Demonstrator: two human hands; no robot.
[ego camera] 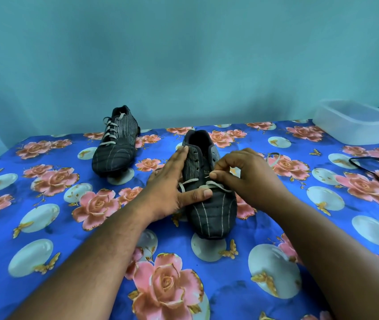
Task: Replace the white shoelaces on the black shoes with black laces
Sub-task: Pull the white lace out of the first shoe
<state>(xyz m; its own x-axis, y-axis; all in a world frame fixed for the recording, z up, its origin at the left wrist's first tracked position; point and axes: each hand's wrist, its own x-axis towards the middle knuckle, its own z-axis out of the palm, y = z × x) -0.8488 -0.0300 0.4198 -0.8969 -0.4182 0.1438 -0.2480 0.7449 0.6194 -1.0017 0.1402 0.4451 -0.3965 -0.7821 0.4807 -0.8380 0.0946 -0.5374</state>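
On the near middle of the tabletop (276, 285), which was covered by a blue cloth with pink roses, the near shoe (209, 199) stood with its toe toward the person, and it was most of the way unlaced. Its upper eyelets showed bare and dark; the white lace (203, 184) crossed only the lowest rows, just above the toe. The left hand (174, 181) lay spread along the shoe's left side, fingers straight against the upper and the thumb pressed across the vamp, steadying it. The right hand (241, 174) pinched the white lace between thumb and forefinger over the tongue, apparently drawing it out of an eyelet, with a loop of freed lace trailing to the right behind the knuckles. The far shoe (114, 144), to the left and farther back, was fully laced in white and looked untouched. A black lace (375, 168) lay loose near the right edge, well apart from both shoes, not yet threaded anywhere. A clear plastic tub (355, 122) sat at the far right. By this showing, the last crossings on one shoe, the whole of the other, and all the relacing in black remained.
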